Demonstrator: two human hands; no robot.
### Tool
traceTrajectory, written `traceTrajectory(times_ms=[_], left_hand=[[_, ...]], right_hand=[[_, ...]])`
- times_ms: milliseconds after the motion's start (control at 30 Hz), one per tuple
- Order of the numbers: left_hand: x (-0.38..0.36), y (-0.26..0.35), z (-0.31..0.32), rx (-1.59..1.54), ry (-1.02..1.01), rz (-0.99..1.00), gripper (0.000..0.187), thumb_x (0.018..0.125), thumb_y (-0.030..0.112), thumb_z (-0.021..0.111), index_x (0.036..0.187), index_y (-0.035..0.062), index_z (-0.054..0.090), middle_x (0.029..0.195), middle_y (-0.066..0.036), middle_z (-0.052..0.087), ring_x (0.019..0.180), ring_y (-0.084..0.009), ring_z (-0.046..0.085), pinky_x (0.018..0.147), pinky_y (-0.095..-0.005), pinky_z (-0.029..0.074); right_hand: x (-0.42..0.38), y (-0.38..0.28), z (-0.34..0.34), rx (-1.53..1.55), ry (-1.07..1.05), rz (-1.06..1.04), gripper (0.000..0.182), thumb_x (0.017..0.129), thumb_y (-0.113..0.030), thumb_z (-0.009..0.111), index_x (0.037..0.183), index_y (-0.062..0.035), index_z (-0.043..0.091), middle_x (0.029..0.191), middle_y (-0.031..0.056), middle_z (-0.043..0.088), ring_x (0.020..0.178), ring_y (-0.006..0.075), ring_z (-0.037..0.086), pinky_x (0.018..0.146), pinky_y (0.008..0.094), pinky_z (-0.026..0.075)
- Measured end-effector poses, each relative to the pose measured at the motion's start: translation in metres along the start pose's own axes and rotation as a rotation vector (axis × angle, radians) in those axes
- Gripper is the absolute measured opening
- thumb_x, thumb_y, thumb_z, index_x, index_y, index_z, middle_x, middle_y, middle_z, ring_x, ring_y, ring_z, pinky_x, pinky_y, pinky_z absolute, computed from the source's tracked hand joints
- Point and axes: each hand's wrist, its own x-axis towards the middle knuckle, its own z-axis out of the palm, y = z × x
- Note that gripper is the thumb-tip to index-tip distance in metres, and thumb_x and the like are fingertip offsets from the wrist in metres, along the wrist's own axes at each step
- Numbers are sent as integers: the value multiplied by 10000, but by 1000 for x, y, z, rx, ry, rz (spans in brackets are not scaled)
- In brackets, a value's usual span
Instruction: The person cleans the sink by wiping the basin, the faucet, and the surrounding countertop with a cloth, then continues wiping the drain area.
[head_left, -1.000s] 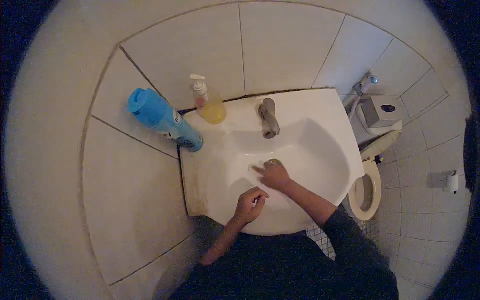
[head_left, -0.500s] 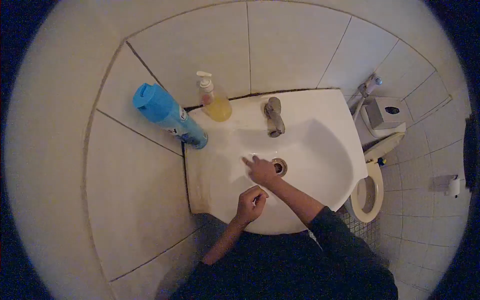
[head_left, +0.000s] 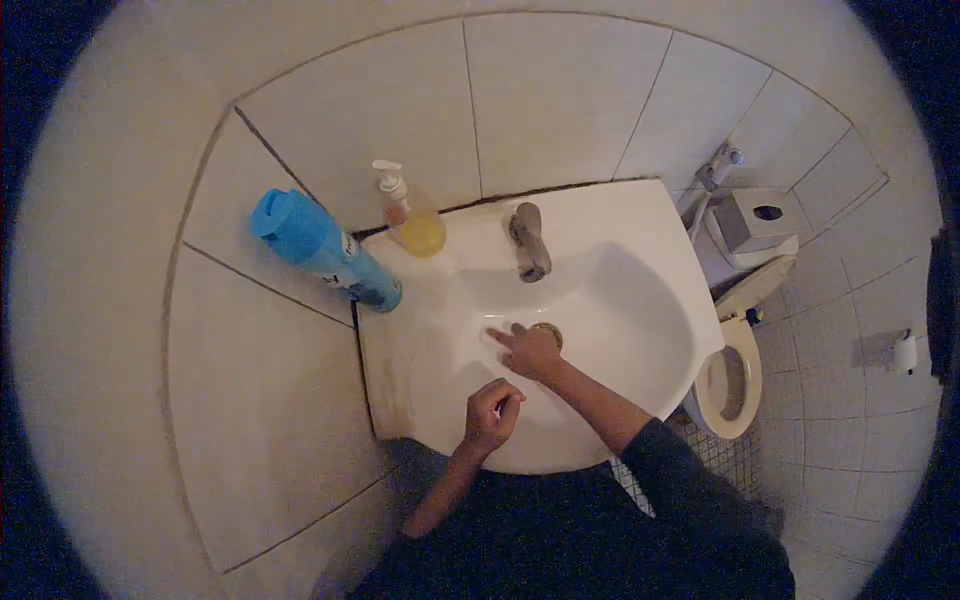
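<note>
The sink (head_left: 640, 375) lies at your twelve o'clock. Your right hand (head_left: 531, 352), fingers spread, reaches into it, the drain (head_left: 551, 331) at that hand's one o'clock (contact is hard to judge). Your left hand (head_left: 489, 418), towards seven o'clock, curls into a loose fist; I can't tell whether it grips anything. Light, flat fingers probably suit the curve best.

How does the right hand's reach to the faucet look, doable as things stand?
Probably yes. The right hand is at the sink basin, on the near side of the faucet, with nothing visible between them; the soap bottle stands off to the left.
</note>
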Motion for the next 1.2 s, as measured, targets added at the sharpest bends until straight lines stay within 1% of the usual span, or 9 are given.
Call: traceTrajectory(times_ms=[333,400,500,633,733,800,833,1000,1200], left_hand=[[3,-22,9,-294,299,-260,101,851,97,473,913,29,514,753,-28,508,611,-94,453,535,-229,382],[10,-33,12,-285,220,-265,205,875,192,462,1025,54,453,759,-10,490,670,-98,488,577,-213,390],[28,-24,24,-277,-15,-423,216,877,205,467,1029,53,458,799,-14,499,689,-99,501,593,-214,399],[45,-13,39,-268,-183,-402,218,877,184,475,1048,50,458,828,-25,515,707,-104,513,594,-223,410],[45,-20,42,-250,-194,-341,206,871,153,483,1043,40,466,816,-36,525,698,-109,521,595,-231,418],[41,-23,40,-233,-187,-307,197,867,139,489,1032,32,476,805,-41,529,686,-110,523,595,-235,423],[37,-25,37,-119,-178,-246,171,862,126,496,1005,33,492,806,-52,536,672,-119,538,579,-250,441],[23,-39,30,73,-179,-137,132,850,83,491,967,33,522,801,-78,548,656,-137,550,570,-268,462],[26,-31,30,124,-171,-130,134,832,59,494,956,38,540,809,-81,554,643,-155,541,562,-266,453]], right_hand=[[-52,10,-19,379,110,92,526,767,-300,579,1247,-153,421,1128,166,527,882,340,579,793,435,438],[-78,24,-33,547,500,114,559,777,-279,594,1269,-142,368,1059,182,556,858,310,592,721,403,488],[-121,32,-83,1432,116,616,578,807,-252,587,1293,-133,297,1074,159,539,800,236,602,610,343,506],[-131,58,-72,1531,354,652,516,831,-244,545,1280,-140,313,1031,97,527,687,149,571,553,263,478],[-101,86,-62,1383,603,614,511,833,-239,539,1282,-130,319,1040,109,534,729,199,593,595,317,493],[-63,106,-60,302,926,236,593,785,-243,577,1304,-180,296,1115,165,509,800,296,600,637,396,508],[-50,105,-70,304,933,237,593,785,-243,577,1304,-180,296,1115,165,509,800,296,600,637,396,508],[-8,83,-131,5,232,282,584,755,-311,549,1293,-222,340,1018,168,533,828,311,592,694,434,497],[19,86,-142,-68,218,365,534,738,-305,569,1247,-253,417,890,161,567,804,312,594,664,430,500]])
